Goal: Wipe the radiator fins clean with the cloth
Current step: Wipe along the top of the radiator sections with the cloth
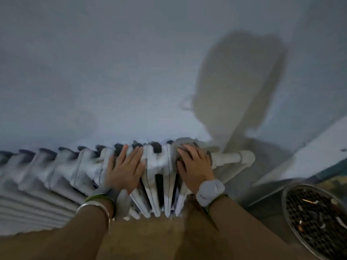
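The left hand [124, 169] lies flat with fingers spread on top of the white cast-iron radiator [75, 166], grasping nothing. The right hand [195, 166] presses the grey cloth [185, 142] with fairly straight fingers onto the radiator's last fins, beside the pipe [231, 158].

Tight room along the radiator top, wall close behind

The radiator [159, 166] stands just off the wall [112, 72], leaving only a thin dark slot behind its fins and narrow gaps between them. The left hand [125, 169] and right hand [195, 169] cover the right-end fins. A pipe [232, 158] juts past the last fin, with a perforated metal dish [317, 222] near it. The fin tops to the left lie open.
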`<action>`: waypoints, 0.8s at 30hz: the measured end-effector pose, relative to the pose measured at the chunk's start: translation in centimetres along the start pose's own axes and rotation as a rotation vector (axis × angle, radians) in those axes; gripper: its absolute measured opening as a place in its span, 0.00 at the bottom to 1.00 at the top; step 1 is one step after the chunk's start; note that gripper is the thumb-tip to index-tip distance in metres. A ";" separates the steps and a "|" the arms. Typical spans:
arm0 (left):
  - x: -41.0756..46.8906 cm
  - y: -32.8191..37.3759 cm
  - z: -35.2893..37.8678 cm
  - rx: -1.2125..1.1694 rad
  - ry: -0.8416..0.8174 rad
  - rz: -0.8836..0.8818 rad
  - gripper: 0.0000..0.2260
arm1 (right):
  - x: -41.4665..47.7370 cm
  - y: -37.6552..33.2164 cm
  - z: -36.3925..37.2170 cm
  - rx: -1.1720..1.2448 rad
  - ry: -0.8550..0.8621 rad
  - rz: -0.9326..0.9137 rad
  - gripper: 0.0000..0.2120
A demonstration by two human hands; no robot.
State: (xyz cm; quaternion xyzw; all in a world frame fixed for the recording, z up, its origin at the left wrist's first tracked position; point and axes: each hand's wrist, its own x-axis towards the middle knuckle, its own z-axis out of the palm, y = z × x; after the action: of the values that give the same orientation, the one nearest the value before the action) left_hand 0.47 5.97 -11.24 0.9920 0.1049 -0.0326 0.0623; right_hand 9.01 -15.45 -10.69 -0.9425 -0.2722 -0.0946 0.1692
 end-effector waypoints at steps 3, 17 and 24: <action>0.0 0.3 0.6 -0.001 0.118 -0.059 0.31 | 0.3 0.0 0.7 0.052 0.072 -0.025 0.18; 1.3 0.9 0.8 -0.124 0.307 -0.072 0.38 | 0.6 -0.2 2.9 0.147 0.306 -0.047 0.18; 1.5 1.1 1.5 -0.134 0.433 -0.063 0.20 | 0.0 -1.6 4.4 0.094 0.369 0.000 0.25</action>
State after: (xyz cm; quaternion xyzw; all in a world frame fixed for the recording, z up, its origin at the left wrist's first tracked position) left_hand 2.11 5.03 -12.69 0.9657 0.1486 0.1863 0.1031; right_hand 8.51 -12.58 -14.36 -0.9004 -0.2405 -0.2528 0.2599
